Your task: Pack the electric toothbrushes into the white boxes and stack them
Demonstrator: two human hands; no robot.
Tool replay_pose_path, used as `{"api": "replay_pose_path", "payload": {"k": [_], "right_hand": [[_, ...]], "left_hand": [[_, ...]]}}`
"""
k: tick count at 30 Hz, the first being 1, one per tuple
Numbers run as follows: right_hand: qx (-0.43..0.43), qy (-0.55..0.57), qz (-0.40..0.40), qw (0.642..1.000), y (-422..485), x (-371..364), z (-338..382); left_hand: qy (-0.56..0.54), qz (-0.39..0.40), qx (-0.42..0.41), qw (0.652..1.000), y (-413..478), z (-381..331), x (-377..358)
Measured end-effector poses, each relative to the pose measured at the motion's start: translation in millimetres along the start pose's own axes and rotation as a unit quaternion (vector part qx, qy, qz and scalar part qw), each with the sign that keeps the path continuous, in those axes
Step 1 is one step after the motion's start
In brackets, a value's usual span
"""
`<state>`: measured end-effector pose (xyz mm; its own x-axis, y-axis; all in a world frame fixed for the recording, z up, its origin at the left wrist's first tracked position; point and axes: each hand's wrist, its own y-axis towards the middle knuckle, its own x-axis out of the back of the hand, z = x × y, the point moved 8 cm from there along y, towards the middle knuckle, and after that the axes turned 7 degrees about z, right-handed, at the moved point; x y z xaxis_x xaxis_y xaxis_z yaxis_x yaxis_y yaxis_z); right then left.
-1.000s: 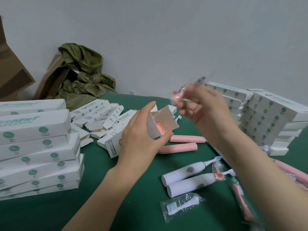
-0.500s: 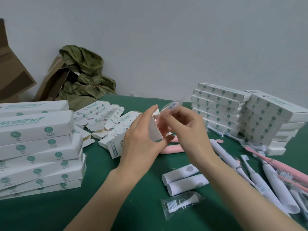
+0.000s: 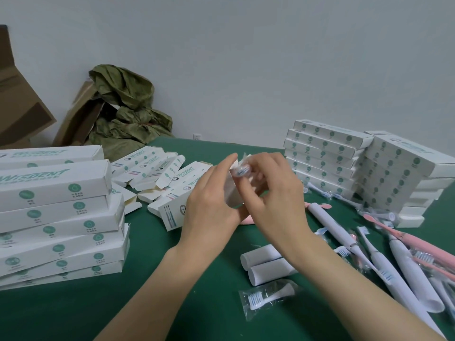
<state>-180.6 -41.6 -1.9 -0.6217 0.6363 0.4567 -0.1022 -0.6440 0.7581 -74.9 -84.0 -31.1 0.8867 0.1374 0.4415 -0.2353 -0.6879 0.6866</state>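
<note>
A: In the head view, what are the hands doing?
B: The left hand [image 3: 209, 210] grips a white box [image 3: 232, 193], open end up, above the green worktop [image 3: 147, 291]. The right hand [image 3: 275, 200] pinches a clear packet [image 3: 242, 171] at the box's mouth. How far in it sits, I cannot tell.
A: And the toothbrushes?
B: Loose toothbrushes [image 3: 403, 262], white and pink, lie on the worktop to the right, near a right stack [image 3: 325, 158] of closed boxes. Two white handles [image 3: 266, 273] lie under the right wrist, with a bagged brush head [image 3: 266, 295] just in front. A left stack [image 3: 56, 217] stands opposite, and open-ended boxes [image 3: 152, 168] lie scattered between.
</note>
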Motion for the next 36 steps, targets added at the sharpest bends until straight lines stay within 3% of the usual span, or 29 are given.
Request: {"api": "replay_pose_path", "payload": {"k": [4,8,11,20,25,29,31,36], "right_hand": [[-0.07,0.0,0.142,0.987,5.6,-14.5,-13.4],[-0.038,0.043,0.094,0.994,9.4,-0.1,-5.1],[0.048,-0.017,0.064,0.997,7.3,4.1,11.1],[0.053,-0.121,0.247,0.96,4.9,-15.9,7.5],[-0.054,0.031,0.094,0.994,19.2,20.6,-10.2],[-0.095,0.114,0.172,0.974,21.1,19.3,-19.0],[-0.097,0.141,0.168,0.971,19.5,19.1,-17.3],[-0.087,0.177,0.163,0.967,16.4,14.9,-8.3]], "left_hand": [[0.015,0.008,-0.011,1.0,0.1,0.1,0.3],[0.016,-0.019,-0.007,1.0,2.1,-0.6,7.9],[0.009,-0.027,-0.007,1.0,1.0,-4.4,10.6],[-0.01,-0.012,0.02,1.0,-0.3,-0.3,9.5],[-0.051,-0.044,-0.007,0.998,-1.0,-9.0,18.1],[-0.079,0.024,-0.027,0.996,2.5,-12.4,13.3],[-0.048,0.069,-0.049,0.995,3.4,-15.3,6.7],[-0.116,-0.026,-0.03,0.992,3.5,-8.0,20.1]]}}
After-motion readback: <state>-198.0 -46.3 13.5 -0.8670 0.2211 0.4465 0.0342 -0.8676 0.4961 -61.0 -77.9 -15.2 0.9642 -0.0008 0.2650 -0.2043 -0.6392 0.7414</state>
